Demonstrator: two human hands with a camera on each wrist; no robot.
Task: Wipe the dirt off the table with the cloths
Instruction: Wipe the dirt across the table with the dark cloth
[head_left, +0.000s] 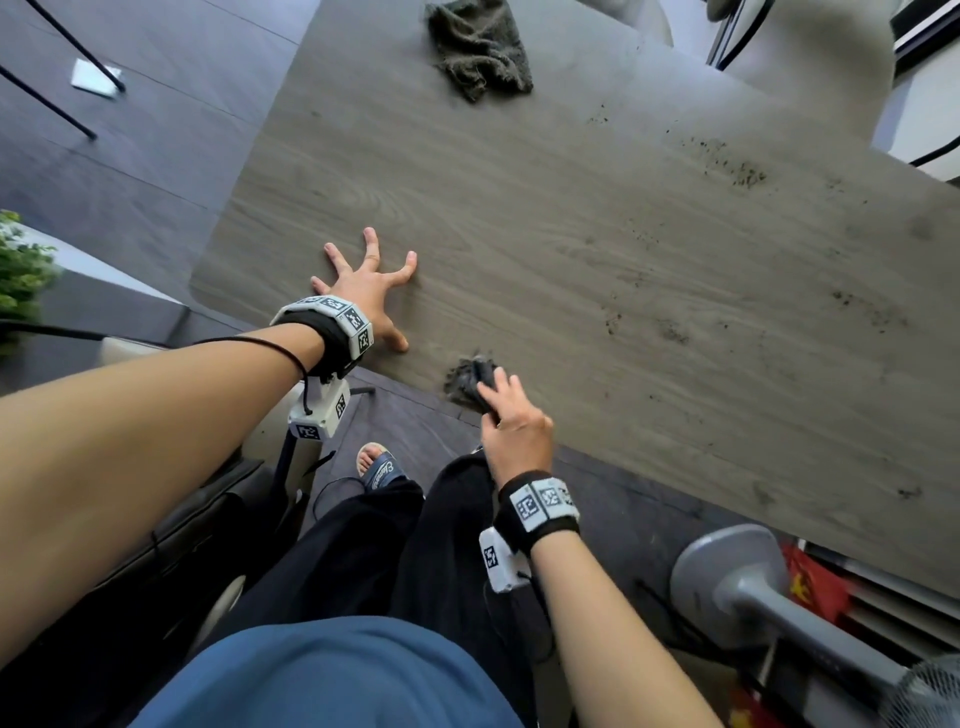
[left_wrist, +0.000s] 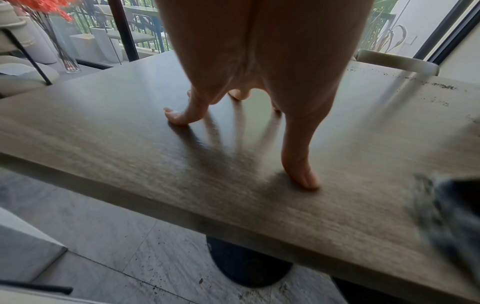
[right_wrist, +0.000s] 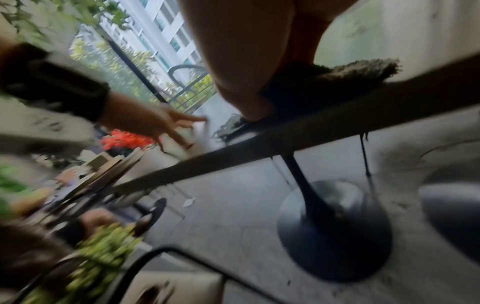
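Note:
My left hand is spread on the grey wooden table, fingertips pressing the top near its front left corner. At the table's front edge my right hand grips a dark grey cloth, bunched under the fingers; the right wrist view shows this cloth lying on the edge. A second dark cloth lies crumpled at the far side. Dirt specks are scattered over the right half of the table, with more dirt to the right of the held cloth.
A grey fan base stands on the floor at the lower right. A pale chair stands beyond the far edge. The table rests on a dark pedestal foot. Dirt crumbs lie on the floor tiles.

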